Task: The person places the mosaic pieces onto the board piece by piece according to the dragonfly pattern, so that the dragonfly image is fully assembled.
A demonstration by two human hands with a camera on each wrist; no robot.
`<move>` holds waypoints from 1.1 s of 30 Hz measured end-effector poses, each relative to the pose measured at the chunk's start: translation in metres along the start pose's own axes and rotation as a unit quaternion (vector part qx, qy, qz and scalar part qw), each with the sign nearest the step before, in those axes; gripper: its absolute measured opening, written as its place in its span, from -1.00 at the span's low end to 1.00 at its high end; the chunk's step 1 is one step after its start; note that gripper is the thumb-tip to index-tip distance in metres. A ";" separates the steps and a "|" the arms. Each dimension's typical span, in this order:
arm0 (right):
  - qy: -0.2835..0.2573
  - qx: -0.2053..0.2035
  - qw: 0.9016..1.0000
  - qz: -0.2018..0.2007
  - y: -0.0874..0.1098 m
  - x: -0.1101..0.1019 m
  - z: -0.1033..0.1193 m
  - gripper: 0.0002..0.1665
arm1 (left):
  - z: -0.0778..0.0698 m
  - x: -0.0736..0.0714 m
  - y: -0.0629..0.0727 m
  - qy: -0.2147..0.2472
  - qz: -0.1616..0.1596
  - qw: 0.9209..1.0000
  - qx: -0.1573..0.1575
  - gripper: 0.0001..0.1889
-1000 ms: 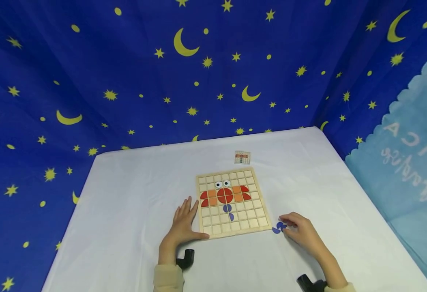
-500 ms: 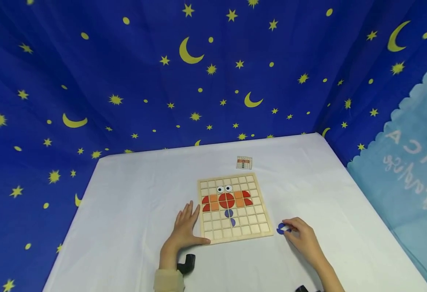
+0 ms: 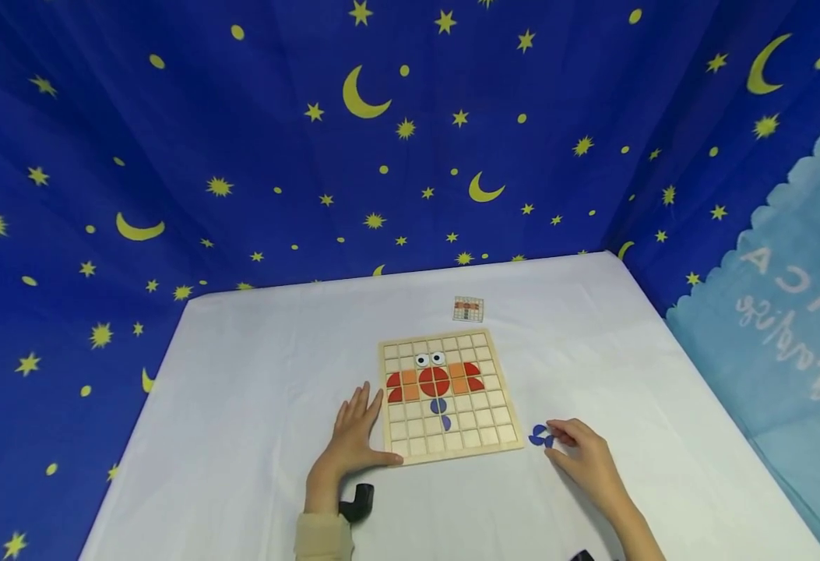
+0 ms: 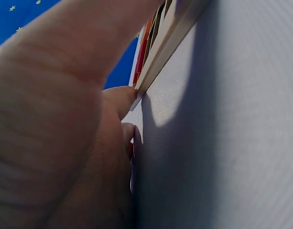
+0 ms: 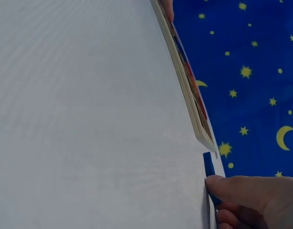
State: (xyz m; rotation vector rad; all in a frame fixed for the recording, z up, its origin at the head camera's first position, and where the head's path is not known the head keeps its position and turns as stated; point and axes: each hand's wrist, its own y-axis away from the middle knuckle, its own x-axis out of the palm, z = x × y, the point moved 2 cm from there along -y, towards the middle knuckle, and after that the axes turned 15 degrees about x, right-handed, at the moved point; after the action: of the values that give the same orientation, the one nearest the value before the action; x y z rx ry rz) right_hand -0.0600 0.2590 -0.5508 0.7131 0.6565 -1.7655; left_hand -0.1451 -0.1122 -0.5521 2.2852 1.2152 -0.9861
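My left hand (image 3: 353, 436) lies with fingers spread along the left edge of a wooden grid board (image 3: 417, 446), its thumb at the front-left corner. In the left wrist view, fingers (image 4: 121, 98) touch the board's rim. The board bears red and orange pieces, two eye pieces and a few blue pieces. To the board's right, several loose blue pieces (image 3: 536, 440) lie on the white cloth. My right hand (image 3: 583, 458) is at them, thumb and forefinger apart around their right side. In the right wrist view, its thumb (image 5: 223, 186) overlaps a blue piece (image 5: 208, 162).
A small picture card (image 3: 468, 309) with a similar pattern lies behind the board. White cloth (image 3: 255, 389) covers the table. A blue curtain (image 3: 276, 140) with stars and moons stands at the back and sides.
The loose blue pieces have shifted among themselves under my right fingers, which stay close to them. My left hand keeps its place at the board. The head view has tilted slightly.
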 end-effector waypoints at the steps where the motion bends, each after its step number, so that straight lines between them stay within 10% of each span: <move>1: -0.002 -0.004 1.000 -0.005 -0.001 0.001 0.002 -0.49 | 0.000 -0.001 0.000 0.000 -0.001 1.000 0.000 0.30; 9: -0.047 -0.041 0.998 -0.006 -0.015 0.016 0.038 -0.49 | 0.000 -0.002 0.001 0.003 -0.004 1.000 -0.005 0.29; 18: -0.112 -0.140 0.977 0.119 -0.022 0.068 0.091 -0.61 | 0.000 -0.001 0.001 0.001 0.000 1.000 0.001 0.28; 33: -0.004 -0.236 0.964 0.119 -0.027 0.104 0.116 -0.93 | -0.001 -0.002 0.001 0.003 0.002 1.000 -0.001 0.26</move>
State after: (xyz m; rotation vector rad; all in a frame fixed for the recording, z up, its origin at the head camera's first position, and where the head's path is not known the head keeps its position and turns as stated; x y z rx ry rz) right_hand -0.1295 0.1172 -0.5480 0.4313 0.9061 -1.3205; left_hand -0.1447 -0.1133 -0.5504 2.2900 1.2120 -0.9779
